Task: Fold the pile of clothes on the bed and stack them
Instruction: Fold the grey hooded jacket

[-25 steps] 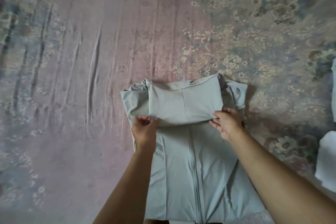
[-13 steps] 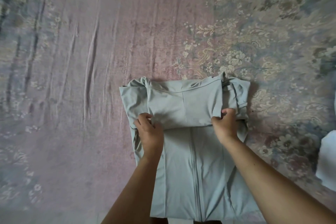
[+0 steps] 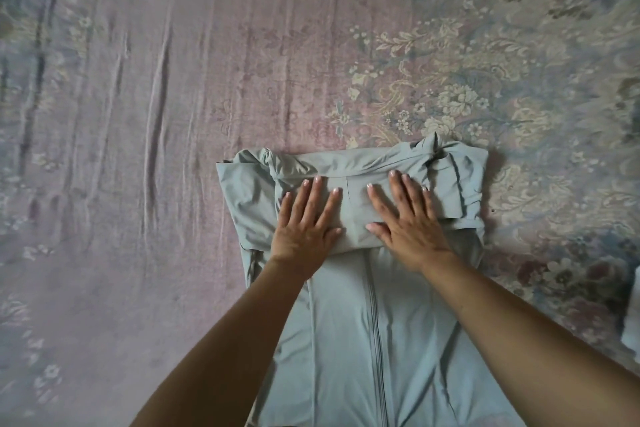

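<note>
A pale grey-green zip-up garment (image 3: 374, 333) lies flat on the bed in front of me, its zipper running down the middle toward me. Its far end is folded back toward me into a thick band (image 3: 353, 218). My left hand (image 3: 304, 222) and my right hand (image 3: 407, 218) lie flat side by side on that folded band, fingers straight and spread, palms pressing the cloth down. Bunched fabric sticks out at both far corners of the fold.
The bed is covered by a pinkish floral sheet (image 3: 173, 97) with long wrinkles at the left. A bit of white cloth (image 3: 632, 340) shows at the right edge.
Both hands have let go of the fold's near edge, which they pinched before, and now lie flat on top of the folded band.
</note>
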Motion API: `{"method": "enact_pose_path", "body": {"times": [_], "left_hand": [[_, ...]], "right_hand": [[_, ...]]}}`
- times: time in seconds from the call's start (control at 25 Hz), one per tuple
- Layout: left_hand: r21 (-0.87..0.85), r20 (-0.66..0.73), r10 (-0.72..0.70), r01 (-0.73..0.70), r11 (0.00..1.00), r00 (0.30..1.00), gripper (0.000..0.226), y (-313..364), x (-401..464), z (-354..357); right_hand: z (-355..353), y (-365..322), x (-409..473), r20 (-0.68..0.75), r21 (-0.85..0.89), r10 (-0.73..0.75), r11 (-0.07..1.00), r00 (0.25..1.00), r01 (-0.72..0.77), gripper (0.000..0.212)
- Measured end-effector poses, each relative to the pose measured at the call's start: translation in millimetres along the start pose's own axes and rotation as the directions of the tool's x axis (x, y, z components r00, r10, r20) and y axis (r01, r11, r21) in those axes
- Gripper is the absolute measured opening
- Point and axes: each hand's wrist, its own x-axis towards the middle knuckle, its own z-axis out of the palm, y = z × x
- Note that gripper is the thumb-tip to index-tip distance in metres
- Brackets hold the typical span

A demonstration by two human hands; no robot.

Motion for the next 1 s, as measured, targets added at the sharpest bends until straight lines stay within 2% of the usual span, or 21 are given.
{"method": "enact_pose_path", "body": {"times": [0.08, 0.12, 0.2, 0.24, 0.32, 0.36, 0.44, 0.52, 0.56, 0.64, 0.72, 0.84, 1.0], "left_hand": [[0.003, -0.04, 0.027, -0.027, 1.0, 0.999, 0.051, -2, 15, -21], [0.015, -0.075, 0.044, -0.043, 0.999, 0.996, 0.051, -9, 25, -31], [0.036, -0.148, 0.07, -0.065, 0.997, 0.987, 0.053, -31, 42, -48], [0.028, -0.21, 0.098, -0.094, 0.995, 0.973, 0.05, -42, 43, -50], [0.007, -0.286, 0.204, -0.21, 0.978, 0.936, 0.036, -52, 28, -49], [0.003, -0.283, 0.288, -0.3, 0.954, 0.915, 0.031, -51, 16, -46], [-0.024, -0.233, 0.429, -0.446, 0.895, 0.873, 0.032, -44, -8, -38], [-0.024, -0.14, 0.451, -0.458, 0.889, 0.882, 0.04, -36, -24, -26], [-0.017, -0.121, 0.433, -0.438, 0.899, 0.893, 0.038, -33, -27, -22], [-0.029, -0.168, 0.387, -0.397, 0.917, 0.907, 0.026, -29, -27, -23], [-0.02, -0.245, 0.368, -0.384, 0.923, 0.897, 0.024, -28, -28, -31], [0.057, -0.283, 0.439, -0.442, 0.895, 0.853, 0.019, -26, -40, -48], [0.114, -0.285, 0.556, -0.548, 0.829, 0.781, 0.014, -7, -76, -48]], "right_hand": [[-16, 5, 16, -0.151, -0.002, -0.083, 0.996, 0.985, 0.084, 0.055], [-27, 12, 28, -0.205, -0.016, -0.086, 0.996, 0.975, 0.084, 0.058], [-48, 33, 53, -0.226, -0.018, -0.046, 0.999, 0.973, 0.043, 0.059], [-52, 42, 59, -0.255, -0.001, -0.049, 0.999, 0.966, 0.051, 0.05], [-52, 52, 50, -0.316, 0.024, -0.133, 0.989, 0.939, 0.148, 0.03], [-48, 51, 37, -0.324, 0.006, -0.238, 0.967, 0.916, 0.253, 0.029], [-35, 47, 5, -0.21, -0.03, -0.481, 0.873, 0.851, 0.487, 0.043], [-26, 43, -14, -0.048, -0.043, -0.554, 0.832, 0.831, 0.553, 0.049], [-22, 42, -16, -0.039, -0.05, -0.538, 0.843, 0.842, 0.536, 0.039], [-23, 41, -11, -0.106, -0.121, -0.524, 0.85, 0.845, 0.512, 0.011], [-33, 43, -8, -0.128, -0.184, -0.539, 0.838, 0.833, 0.514, 0.017], [-49, 47, -21, -0.14, -0.208, -0.573, 0.815, 0.808, 0.541, 0.017], [-57, 43, -65, -0.116, -0.172, -0.692, 0.721, 0.713, 0.671, 0.01]]}}
